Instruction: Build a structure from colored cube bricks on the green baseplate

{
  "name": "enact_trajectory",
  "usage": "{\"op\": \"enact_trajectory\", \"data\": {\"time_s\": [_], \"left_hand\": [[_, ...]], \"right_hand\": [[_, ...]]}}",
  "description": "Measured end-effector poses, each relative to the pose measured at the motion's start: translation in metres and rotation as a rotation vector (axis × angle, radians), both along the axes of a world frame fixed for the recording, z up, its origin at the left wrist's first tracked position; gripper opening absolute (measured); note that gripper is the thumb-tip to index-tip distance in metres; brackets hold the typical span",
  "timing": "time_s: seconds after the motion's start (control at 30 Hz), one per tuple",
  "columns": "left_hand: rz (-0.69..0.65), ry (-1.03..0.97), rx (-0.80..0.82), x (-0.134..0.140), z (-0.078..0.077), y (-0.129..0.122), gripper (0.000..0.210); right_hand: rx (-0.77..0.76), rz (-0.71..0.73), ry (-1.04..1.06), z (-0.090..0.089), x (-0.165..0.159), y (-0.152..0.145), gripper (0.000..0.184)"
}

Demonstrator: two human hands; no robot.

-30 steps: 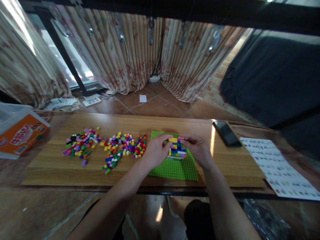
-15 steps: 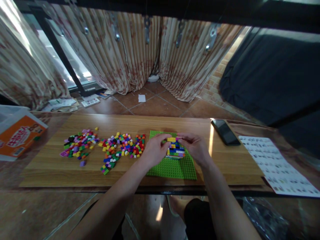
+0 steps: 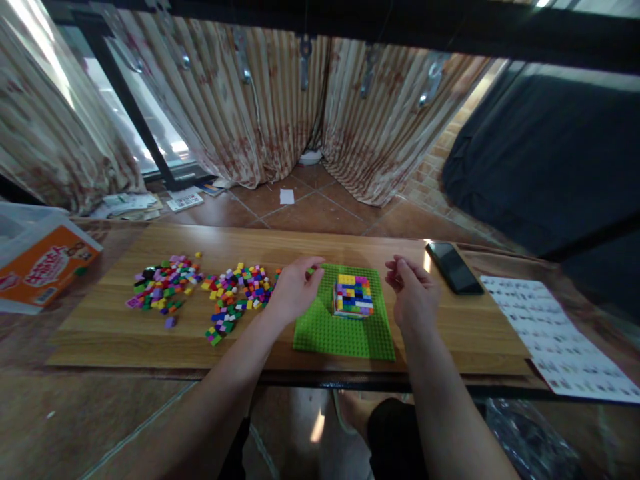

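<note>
A left hand [image 3: 296,288], thumb and fingers parted, is hovering by the left edge of a studded green plastic baseplate [image 3: 325,339]; a right hand [image 3: 413,293] is curling its fingers beyond the opposite edge, whether around anything one cannot tell. Between them, apart from both, a multicoloured block of small plastic bricks [image 3: 353,297] is standing on the baseplate. Loose multicoloured bricks [image 3: 158,293] are lying leftward.

left grip [image 3: 296,291] + right grip [image 3: 413,295]: bare, slim fingers | left forearm [image 3: 225,393] + right forearm [image 3: 440,393]: bare out to my frame edge | I see black legwear [image 3: 397,437], rounded at knee; dark cloth [image 3: 236,453] beside left forearm | foot [image 3: 356,410] with pale footwear edge [image 3: 339,415], style unclear
</note>
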State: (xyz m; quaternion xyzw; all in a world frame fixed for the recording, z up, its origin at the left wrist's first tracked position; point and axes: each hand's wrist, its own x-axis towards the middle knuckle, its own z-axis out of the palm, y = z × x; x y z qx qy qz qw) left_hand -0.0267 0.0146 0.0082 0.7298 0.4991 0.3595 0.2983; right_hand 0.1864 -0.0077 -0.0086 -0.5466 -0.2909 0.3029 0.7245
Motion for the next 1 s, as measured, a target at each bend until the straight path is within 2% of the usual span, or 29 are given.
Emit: {"op": "enact_trajectory", "data": {"time_s": [0.1, 0.23, 0.33, 0.4, 0.53, 0.7, 0.83, 1.0], "left_hand": [[0.112, 0.056, -0.012, -0.030, 0.003, 0.015, 0.026], [0.269, 0.176, -0.042, -0.084, 0.006, 0.030, 0.029], [0.381, 0.306, -0.076, -0.119, 0.009, 0.031, 0.028], [0.388, 0.404, -0.110, -0.133, 0.011, 0.027, 0.027], [0.272, 0.532, -0.148, -0.136, 0.010, 0.015, 0.028], [0.115, 0.586, -0.077, -0.130, 0.008, 0.005, 0.031], [0.123, 0.604, -0.075, -0.136, 0.007, 0.004, 0.029], [0.116, 0.581, -0.072, -0.134, 0.005, 0.004, 0.034]], "right_hand": [[0.032, -0.080, -0.175, 0.003, -0.005, -0.001, 0.021], [0.082, -0.186, -0.458, 0.010, -0.016, -0.007, 0.025], [0.101, -0.186, -0.596, 0.013, -0.027, -0.015, 0.027], [0.100, -0.181, -0.677, 0.013, -0.036, -0.021, 0.028], [0.126, -0.096, -0.853, 0.012, -0.057, -0.033, 0.022], [0.190, 0.054, -0.990, 0.015, -0.081, -0.039, 0.015], [0.240, 0.082, -1.036, 0.014, -0.094, -0.039, 0.013], [0.307, 0.198, -1.046, 0.009, -0.108, -0.041, 0.013]]}}
